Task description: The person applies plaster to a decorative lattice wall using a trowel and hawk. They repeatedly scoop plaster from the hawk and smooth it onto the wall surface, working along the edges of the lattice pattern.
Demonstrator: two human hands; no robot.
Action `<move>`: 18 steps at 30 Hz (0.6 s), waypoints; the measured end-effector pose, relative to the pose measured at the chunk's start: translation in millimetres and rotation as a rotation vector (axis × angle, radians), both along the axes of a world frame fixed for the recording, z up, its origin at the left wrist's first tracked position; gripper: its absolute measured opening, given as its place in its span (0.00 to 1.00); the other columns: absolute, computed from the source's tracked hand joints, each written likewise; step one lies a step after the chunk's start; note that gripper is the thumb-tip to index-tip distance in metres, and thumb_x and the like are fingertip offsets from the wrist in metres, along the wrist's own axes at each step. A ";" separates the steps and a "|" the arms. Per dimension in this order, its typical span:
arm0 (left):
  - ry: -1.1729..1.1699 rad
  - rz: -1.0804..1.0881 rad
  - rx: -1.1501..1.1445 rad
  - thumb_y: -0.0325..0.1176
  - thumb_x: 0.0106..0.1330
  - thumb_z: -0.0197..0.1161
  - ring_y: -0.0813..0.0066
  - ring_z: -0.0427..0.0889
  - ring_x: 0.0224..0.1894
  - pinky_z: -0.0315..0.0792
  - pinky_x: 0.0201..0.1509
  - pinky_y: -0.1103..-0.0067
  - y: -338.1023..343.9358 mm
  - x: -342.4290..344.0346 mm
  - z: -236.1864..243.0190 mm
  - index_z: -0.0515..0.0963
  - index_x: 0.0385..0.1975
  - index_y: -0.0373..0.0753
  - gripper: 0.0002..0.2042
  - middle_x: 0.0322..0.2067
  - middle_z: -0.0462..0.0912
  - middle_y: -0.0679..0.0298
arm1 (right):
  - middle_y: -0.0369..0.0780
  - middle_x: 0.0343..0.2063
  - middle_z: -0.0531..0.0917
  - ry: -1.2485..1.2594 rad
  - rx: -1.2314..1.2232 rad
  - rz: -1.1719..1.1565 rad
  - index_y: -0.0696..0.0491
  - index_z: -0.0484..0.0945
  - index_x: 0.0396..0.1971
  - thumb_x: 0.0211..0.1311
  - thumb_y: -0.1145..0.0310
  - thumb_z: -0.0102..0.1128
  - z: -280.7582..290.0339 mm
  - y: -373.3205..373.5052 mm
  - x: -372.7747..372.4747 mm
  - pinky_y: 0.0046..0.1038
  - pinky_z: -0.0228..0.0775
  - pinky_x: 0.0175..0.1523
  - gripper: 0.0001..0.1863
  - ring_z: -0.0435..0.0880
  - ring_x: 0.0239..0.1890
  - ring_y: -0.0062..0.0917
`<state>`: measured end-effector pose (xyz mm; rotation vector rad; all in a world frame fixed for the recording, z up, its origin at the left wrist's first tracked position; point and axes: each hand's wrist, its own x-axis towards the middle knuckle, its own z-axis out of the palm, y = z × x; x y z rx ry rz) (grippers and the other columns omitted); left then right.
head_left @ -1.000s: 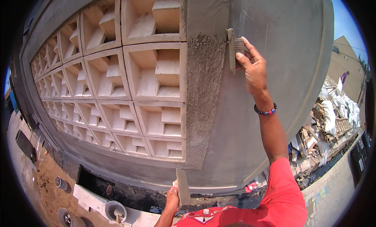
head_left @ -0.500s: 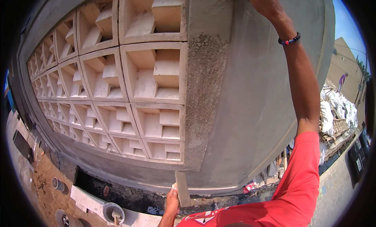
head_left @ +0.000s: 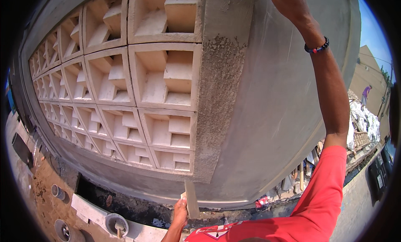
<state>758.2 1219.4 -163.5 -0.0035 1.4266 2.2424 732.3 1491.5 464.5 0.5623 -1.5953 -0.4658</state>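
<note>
My right hand (head_left: 289, 4) is raised against the upper wall, partly cut off by the top edge. Its fingers are closed; a dark sliver shows beside them, too little to name. Under it runs a rough, unsmoothed mortar strip (head_left: 219, 87), with damp smoother mortar (head_left: 227, 16) above. Down at the bottom my left hand (head_left: 181, 209) is closed on a flat grey board (head_left: 191, 200), held upright on edge near the wall's foot. To the left of the strip stand pale ventilation blocks (head_left: 167, 77); to its right is a smooth grey plastered wall (head_left: 275, 96).
An open ditch (head_left: 133, 208) runs along the wall's foot. Beyond its pale kerb (head_left: 90, 210) stand a bucket with a tool in it (head_left: 115, 225) and other containers (head_left: 58, 192). Rubble and white sacks (head_left: 365, 121) lie at right, with a person (head_left: 366, 93) on them.
My right hand and forearm have shifted slightly right and up. The left hand and its board have moved a little left as the view shifted.
</note>
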 end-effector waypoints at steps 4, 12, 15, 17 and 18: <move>-0.019 -0.031 0.022 0.46 0.72 0.49 0.75 0.74 0.43 0.68 0.49 0.76 8.6 3.7 3.5 0.72 0.51 0.34 0.21 0.41 0.78 0.63 | 0.52 0.42 0.81 -0.127 0.107 0.035 0.62 0.73 0.50 0.63 0.73 0.49 14.0 8.3 -16.6 0.34 0.71 0.52 0.16 0.81 0.46 0.38; 0.044 0.066 -0.072 0.48 0.72 0.47 0.77 0.74 0.35 0.69 0.37 0.78 3.5 1.0 -5.8 0.72 0.51 0.36 0.21 0.36 0.79 0.63 | 0.38 0.35 0.80 -0.493 0.090 -0.077 0.49 0.73 0.54 0.57 0.79 0.55 -136.5 0.4 -3.1 0.27 0.75 0.45 0.23 0.77 0.40 0.29; 0.068 0.035 -0.144 0.50 0.71 0.46 0.80 0.69 0.19 0.62 0.18 0.80 -1.4 -2.6 -10.6 0.71 0.50 0.37 0.21 0.27 0.77 0.65 | 0.42 0.40 0.82 -0.162 -0.088 0.132 0.50 0.73 0.55 0.59 0.77 0.55 -59.4 23.5 5.6 0.29 0.74 0.49 0.22 0.79 0.41 0.31; 0.052 0.030 -0.139 0.49 0.72 0.45 0.80 0.64 0.17 0.57 0.17 0.79 2.4 -2.3 -4.2 0.71 0.50 0.37 0.21 0.26 0.75 0.65 | 0.43 0.43 0.82 -0.027 -0.260 0.105 0.49 0.73 0.56 0.61 0.77 0.54 4.9 45.3 10.3 0.30 0.73 0.52 0.21 0.81 0.43 0.32; 0.040 0.046 -0.143 0.48 0.72 0.45 0.80 0.62 0.17 0.55 0.17 0.79 0.5 -0.8 -1.0 0.71 0.50 0.37 0.21 0.25 0.74 0.65 | 0.45 0.44 0.82 -0.048 -0.320 0.076 0.52 0.73 0.55 0.63 0.75 0.52 26.9 40.9 8.6 0.31 0.73 0.51 0.20 0.81 0.43 0.33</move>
